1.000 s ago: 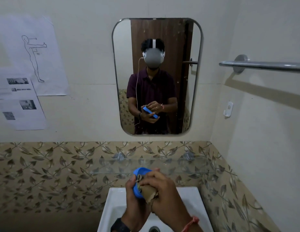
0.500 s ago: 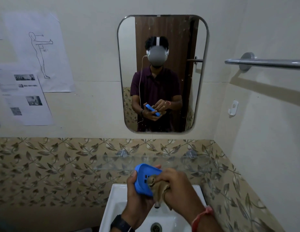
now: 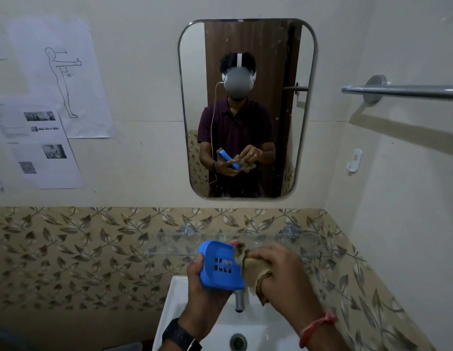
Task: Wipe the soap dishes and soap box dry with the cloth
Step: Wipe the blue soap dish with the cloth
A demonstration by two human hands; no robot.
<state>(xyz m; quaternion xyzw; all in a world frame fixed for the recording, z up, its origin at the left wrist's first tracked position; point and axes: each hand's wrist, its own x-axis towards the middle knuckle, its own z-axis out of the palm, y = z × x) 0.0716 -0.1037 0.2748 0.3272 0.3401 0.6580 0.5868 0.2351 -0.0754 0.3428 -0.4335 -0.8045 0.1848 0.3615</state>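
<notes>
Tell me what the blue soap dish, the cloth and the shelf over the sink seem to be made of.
The blue soap dish looks like moulded plastic: smooth, evenly coloured, with a grid of drain holes. The cloth is a soft brownish fabric, matte; it bunches and folds. The shelf is probably clear glass, as the leaf tiles show through it; acrylic is possible.

Matt blue plastic soap dish [image 3: 220, 266]; soft tan cloth [image 3: 253, 268]; glossy white sink [image 3: 175, 300].

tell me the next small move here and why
Probably sweep the cloth left across the dish, over its slots: the right hand holds it only at the right edge, while the left hand grips the dish above the sink.
</notes>
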